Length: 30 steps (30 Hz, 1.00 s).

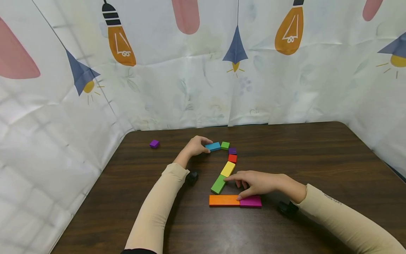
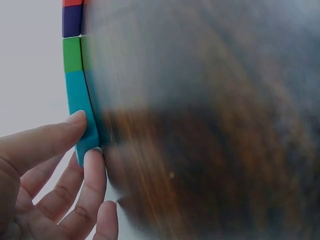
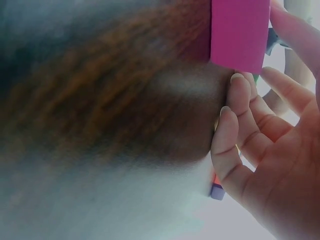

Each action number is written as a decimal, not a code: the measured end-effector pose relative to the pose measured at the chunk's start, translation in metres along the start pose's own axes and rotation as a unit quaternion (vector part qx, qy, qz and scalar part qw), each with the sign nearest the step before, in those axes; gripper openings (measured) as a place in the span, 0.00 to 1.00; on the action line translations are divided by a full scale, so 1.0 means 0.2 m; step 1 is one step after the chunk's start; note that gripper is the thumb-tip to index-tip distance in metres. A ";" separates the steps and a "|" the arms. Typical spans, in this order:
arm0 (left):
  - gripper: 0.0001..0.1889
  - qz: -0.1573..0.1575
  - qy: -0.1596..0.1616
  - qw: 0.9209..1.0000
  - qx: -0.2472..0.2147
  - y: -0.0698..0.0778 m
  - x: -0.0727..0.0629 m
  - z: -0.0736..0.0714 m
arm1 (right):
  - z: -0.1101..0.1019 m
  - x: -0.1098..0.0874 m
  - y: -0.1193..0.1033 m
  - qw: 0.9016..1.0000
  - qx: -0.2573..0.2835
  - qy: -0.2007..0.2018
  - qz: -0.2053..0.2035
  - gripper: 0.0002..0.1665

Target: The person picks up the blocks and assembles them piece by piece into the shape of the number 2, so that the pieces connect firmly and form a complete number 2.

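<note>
On the table, wooden blocks form a shape like the number 2. At its upper left end my left hand (image 1: 197, 145) pinches the light blue block (image 1: 213, 146) between thumb and fingers; the left wrist view shows the thumb (image 2: 55, 137) on its face. A small green block (image 1: 225, 145) touches its other end. Below follow a dark purple block (image 1: 232, 151), a red block (image 1: 232, 158), a yellow block (image 1: 228, 169) and a longer green block (image 1: 219, 184). My right hand (image 1: 258, 181) touches that green block with its index fingertip, its thumb at the seam between the orange block (image 1: 223, 200) and magenta block (image 1: 250, 201).
A lone purple block (image 1: 154, 144) lies at the far left of the dark wooden table (image 1: 317, 155). Behind the table hangs a printed white curtain (image 1: 203, 88). Dark wrist cameras sit under both wrists.
</note>
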<state>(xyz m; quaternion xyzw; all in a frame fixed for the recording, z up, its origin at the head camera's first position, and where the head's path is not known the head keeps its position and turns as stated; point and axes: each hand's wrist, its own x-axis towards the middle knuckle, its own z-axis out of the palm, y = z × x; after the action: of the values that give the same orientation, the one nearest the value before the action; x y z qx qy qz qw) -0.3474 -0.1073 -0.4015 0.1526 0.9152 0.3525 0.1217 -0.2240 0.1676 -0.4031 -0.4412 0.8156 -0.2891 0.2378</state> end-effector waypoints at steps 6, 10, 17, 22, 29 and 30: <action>0.21 0.000 0.000 1.000 0.001 0.00 0.00 0.00 | 0.00 0.00 -0.02 1.000 0.004 0.001 0.024 0.40; 0.21 -0.001 0.002 1.000 0.003 0.00 -0.01 0.00 | 0.00 0.00 -0.02 1.000 0.000 0.003 0.024 0.40; 0.22 0.001 0.000 1.000 0.010 0.00 -0.01 0.00 | 0.02 0.00 0.03 1.000 0.006 0.004 -0.014 0.41; 0.24 0.007 0.000 1.000 0.015 0.00 -0.01 -0.02 | 0.03 0.01 0.06 0.999 0.000 0.004 -0.035 0.40; 0.21 0.032 0.026 0.999 0.001 -0.01 -0.04 -0.07 | 0.00 0.00 0.00 1.000 0.000 0.001 -0.004 0.41; 0.20 0.035 0.031 0.999 -0.002 0.00 -0.04 -0.09 | 0.00 0.00 0.00 1.000 -0.001 0.000 0.001 0.41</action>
<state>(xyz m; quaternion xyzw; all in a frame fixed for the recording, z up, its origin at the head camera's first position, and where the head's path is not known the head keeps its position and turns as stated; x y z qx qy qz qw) -0.3452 -0.1213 -0.3884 0.1729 0.9119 0.3633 0.0813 -0.2239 0.1677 -0.4038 -0.4405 0.8163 -0.2885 0.2374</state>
